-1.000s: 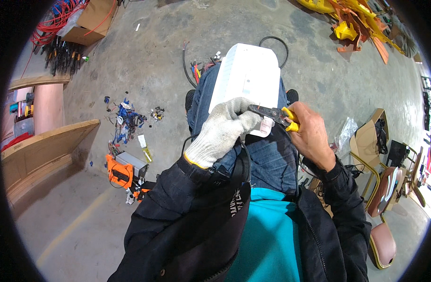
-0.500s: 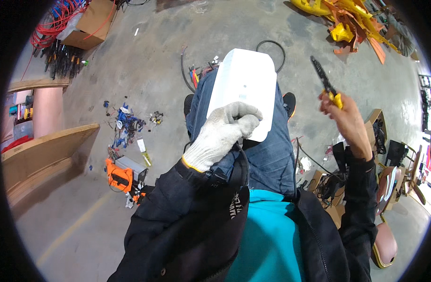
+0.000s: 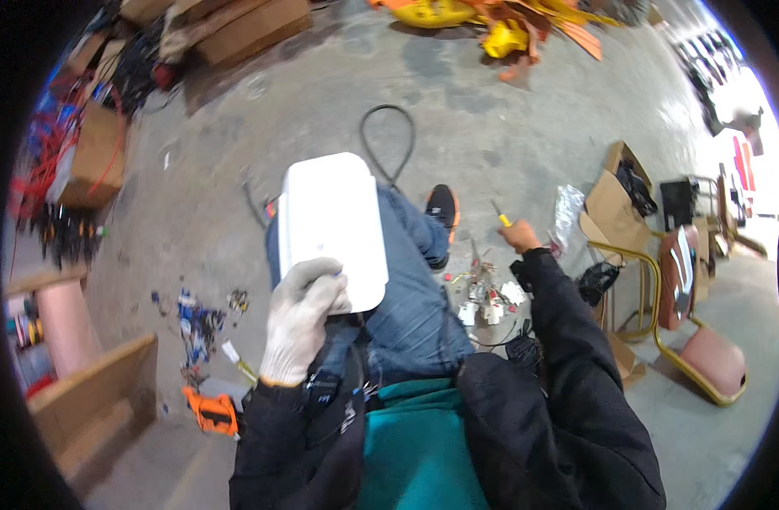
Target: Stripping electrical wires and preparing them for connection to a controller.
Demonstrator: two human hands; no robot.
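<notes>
My left hand [image 3: 300, 319], in a whitish knit glove, is closed at the lower end of a white, rounded-corner panel [image 3: 330, 221] lying across my jeans [image 3: 406, 323]; what its fingers pinch is hidden or too small to make out. Out to the right, my bare right hand [image 3: 519, 236] grips a yellow-handled tool [image 3: 503, 218], its dark end pointing away from me over the floor. Below that hand lies a pile of small pale parts and wire scraps [image 3: 490, 302].
A black cable loop [image 3: 388, 110] lies ahead. Cardboard boxes [image 3: 253, 34] and yellow-orange scrap [image 3: 500, 34] sit at the back. Blue scraps [image 3: 198, 323], an orange tool [image 3: 211, 410] and a wooden board [image 3: 92, 387] are at left. A metal-framed chair [image 3: 708, 361] stands at right.
My right hand has carried the tool away from the white panel, out to the right over the floor. The view has swung, so my lap sits further left. My left hand stays on the panel.
</notes>
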